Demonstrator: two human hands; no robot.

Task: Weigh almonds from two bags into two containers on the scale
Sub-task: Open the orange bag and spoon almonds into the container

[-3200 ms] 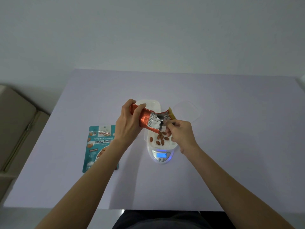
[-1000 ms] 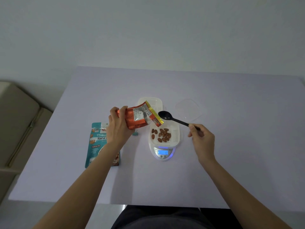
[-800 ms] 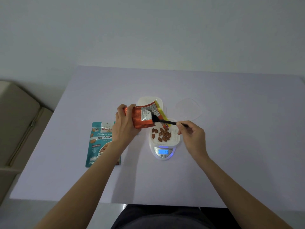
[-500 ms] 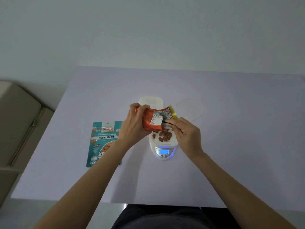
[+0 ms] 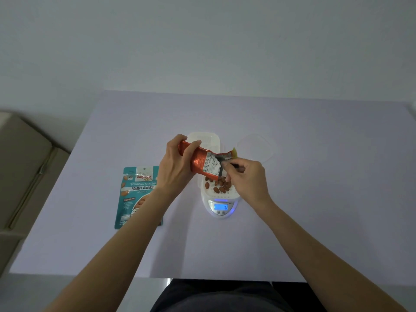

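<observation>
**Soft foil bag held level over the scale**

The left hand [image 5: 177, 164] was clenched around the closed end of the orange bag [image 5: 203, 162], holding it nearly level above the container [image 5: 221, 192] on the scale [image 5: 221, 208]. The right hand [image 5: 246, 177] gripped a dark spoon [image 5: 227, 164], its bowl pushed into the bag's open mouth. A small heap of almonds [image 5: 219, 184] lay in the container.

The bag looked thin, crinkly and light, likely slippery foil that buckles when squeezed, so a grip on its sealed end would steady it without crushing the mouth shut. The almonds seemed hard and prone to rolling off the spoon. The teal bag [image 5: 137, 197] lay flat on the surface [image 5: 315, 199] to the left, untouched. A second container [image 5: 206, 140] sat behind the scale, with a clear lid [image 5: 258, 147] beside it.
</observation>
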